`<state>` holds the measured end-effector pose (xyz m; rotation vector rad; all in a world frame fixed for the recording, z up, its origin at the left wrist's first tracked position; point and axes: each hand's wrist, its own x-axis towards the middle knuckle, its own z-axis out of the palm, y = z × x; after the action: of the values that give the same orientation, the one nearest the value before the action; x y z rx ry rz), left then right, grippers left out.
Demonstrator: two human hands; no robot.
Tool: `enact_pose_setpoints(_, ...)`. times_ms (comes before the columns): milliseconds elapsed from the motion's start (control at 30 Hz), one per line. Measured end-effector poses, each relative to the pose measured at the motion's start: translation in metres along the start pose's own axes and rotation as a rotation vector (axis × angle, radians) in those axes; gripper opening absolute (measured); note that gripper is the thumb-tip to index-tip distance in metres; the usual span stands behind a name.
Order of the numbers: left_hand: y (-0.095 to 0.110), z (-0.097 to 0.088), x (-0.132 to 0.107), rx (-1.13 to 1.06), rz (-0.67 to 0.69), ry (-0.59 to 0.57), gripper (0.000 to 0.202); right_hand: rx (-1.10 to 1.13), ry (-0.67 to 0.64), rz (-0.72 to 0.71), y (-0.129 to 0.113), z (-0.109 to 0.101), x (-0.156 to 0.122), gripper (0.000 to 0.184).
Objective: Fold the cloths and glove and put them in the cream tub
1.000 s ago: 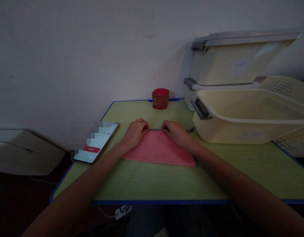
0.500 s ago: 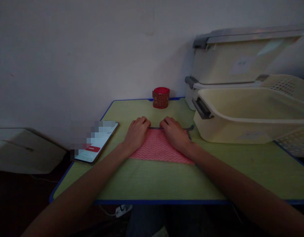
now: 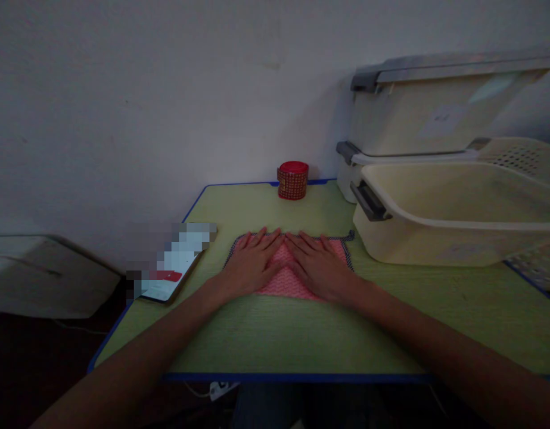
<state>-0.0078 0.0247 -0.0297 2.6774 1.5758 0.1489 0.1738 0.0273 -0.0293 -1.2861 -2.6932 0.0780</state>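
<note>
A pink textured cloth lies flat on the light green table. Dark patterned trim runs along its far edge and sides, with a small loop at the far right corner. My left hand rests palm down on the cloth's left half, fingers stretched out and apart. On the right half my right hand lies flat in the same way, its fingers spread. The fingertips of both hands come near each other at the far edge. Much of the cloth is hidden beneath the hands.
A phone lies at the table's left edge. Toward the wall stands a red round container with a woven-pattern band. At right, a cream basket sits in front of stacked lidded boxes. Blue trim borders the table.
Both hands have gone from curled fingers gripping the cloth's far edge to lying flat and spread on it. More of the trim along the left side now shows.
</note>
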Motion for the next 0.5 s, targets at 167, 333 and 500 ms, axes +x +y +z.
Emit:
enact_pose_setpoints(167, -0.006, -0.002, -0.001, 0.015, -0.029, -0.012, 0.055, -0.046, -0.018, 0.094, 0.005, -0.002, -0.005, 0.053)
enact_pose_setpoints(333, -0.006, -0.001, -0.001, 0.011, -0.031, -0.028, 0.055, -0.065, -0.046, 0.118, 0.009, -0.003, -0.009, 0.055)
enact_pose_setpoints(500, -0.005, -0.003, -0.002, 0.017, -0.042, -0.041, 0.056, -0.067, -0.038, 0.122, 0.011, -0.004, -0.012, 0.056)
